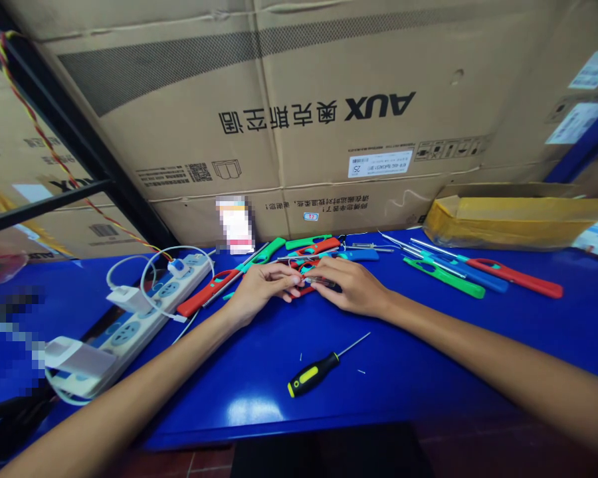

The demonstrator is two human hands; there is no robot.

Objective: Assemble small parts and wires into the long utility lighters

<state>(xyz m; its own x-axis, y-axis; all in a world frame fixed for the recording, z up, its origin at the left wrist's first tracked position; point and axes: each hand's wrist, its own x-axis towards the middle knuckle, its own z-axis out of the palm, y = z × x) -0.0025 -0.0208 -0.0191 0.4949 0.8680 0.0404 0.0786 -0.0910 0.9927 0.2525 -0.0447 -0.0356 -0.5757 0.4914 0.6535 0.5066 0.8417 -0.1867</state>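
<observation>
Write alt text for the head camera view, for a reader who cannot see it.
The left hand and right hand meet over colourful long-nosed lighters on a blue table; a screwdriver lies nearby, with a power strip and AUX cardboard boxes beyond.

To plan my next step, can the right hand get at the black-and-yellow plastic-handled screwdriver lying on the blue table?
Probably yes: the black-and-yellow screwdriver lies just below the right hand, with only blue tabletop between them.

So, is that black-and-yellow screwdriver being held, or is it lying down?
Lying down: the black-and-yellow screwdriver rests flat on the blue table, and neither the left hand nor the right hand touches it.
</observation>
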